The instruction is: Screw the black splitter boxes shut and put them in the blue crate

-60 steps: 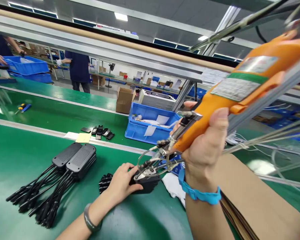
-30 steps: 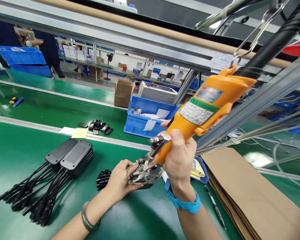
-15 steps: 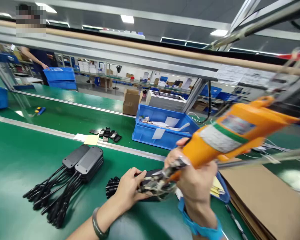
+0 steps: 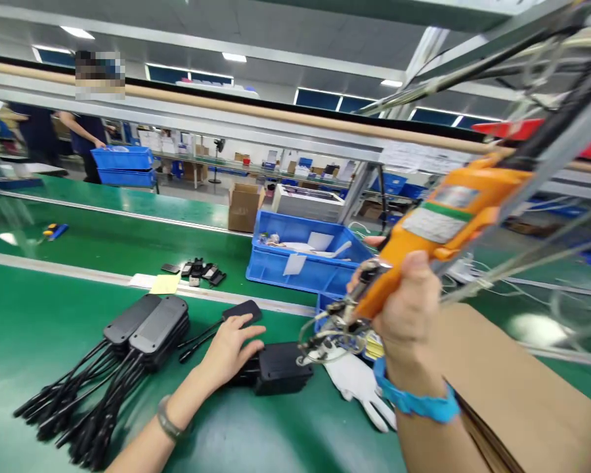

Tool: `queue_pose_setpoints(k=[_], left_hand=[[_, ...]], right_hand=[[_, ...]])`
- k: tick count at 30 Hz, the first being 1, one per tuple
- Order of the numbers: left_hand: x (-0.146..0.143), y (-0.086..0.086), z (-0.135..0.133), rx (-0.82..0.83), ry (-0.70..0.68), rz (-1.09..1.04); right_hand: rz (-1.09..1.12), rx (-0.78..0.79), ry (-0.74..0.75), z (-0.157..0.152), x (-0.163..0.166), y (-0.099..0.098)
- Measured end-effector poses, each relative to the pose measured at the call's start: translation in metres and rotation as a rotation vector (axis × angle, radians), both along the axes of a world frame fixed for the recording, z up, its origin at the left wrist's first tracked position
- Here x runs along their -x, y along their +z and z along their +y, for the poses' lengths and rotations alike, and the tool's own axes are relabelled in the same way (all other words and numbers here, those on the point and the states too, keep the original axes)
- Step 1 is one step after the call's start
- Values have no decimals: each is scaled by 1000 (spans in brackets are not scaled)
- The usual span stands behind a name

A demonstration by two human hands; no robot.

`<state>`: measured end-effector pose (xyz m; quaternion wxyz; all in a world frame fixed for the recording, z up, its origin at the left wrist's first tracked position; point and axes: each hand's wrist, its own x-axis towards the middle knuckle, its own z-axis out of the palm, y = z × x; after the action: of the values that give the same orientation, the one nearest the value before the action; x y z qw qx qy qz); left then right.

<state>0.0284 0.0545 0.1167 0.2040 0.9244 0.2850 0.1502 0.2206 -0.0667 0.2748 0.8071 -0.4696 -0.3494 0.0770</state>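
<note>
My right hand (image 4: pixel 406 305) is wrapped round an orange electric screwdriver (image 4: pixel 438 230) that hangs from a cable, its metal tip (image 4: pixel 325 332) lifted just above a stack of black adapter units (image 4: pixel 283 369). My left hand (image 4: pixel 229 348) lies with fingers spread on the green belt, beside that stack and touching a separate black unit (image 4: pixel 242 311) with its cable. Further left lies a pile of black units with bundled cables (image 4: pixel 142 332).
A blue bin (image 4: pixel 308 259) stands behind the belt edge. A white glove (image 4: pixel 357 387) and a stack of brown cardboard (image 4: pixel 512 394) lie at the right. Small black parts and a yellow note (image 4: pixel 165 284) sit on the far belt. People stand at the far left.
The screwdriver has lifted off the stack and swung up to the right. My left hand has let go of the stack and moved left onto a single black unit now lying apart.
</note>
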Motion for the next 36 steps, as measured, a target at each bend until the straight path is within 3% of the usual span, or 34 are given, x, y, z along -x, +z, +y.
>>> queue_pose_setpoints(k=[3, 8, 20, 26, 29, 36], left_hand=[[1, 4, -26, 121, -160, 80], [-3, 2, -39, -10, -138, 200], [-5, -27, -41, -323, -146, 12], [-4, -25, -42, -345, -138, 14], [-2, -20, -43, -302, -141, 36], [1, -4, -47, -155, -116, 199]], right_hand=[[-9, 43, 18, 0, -3, -19], [-42, 44, -9, 0, -5, -38], [23, 54, 55, -9, -1, -60], [49, -8, 96, -17, 5, -69], [28, 1, 95, -19, 6, -57], [-98, -105, -10, -2, -4, 5]])
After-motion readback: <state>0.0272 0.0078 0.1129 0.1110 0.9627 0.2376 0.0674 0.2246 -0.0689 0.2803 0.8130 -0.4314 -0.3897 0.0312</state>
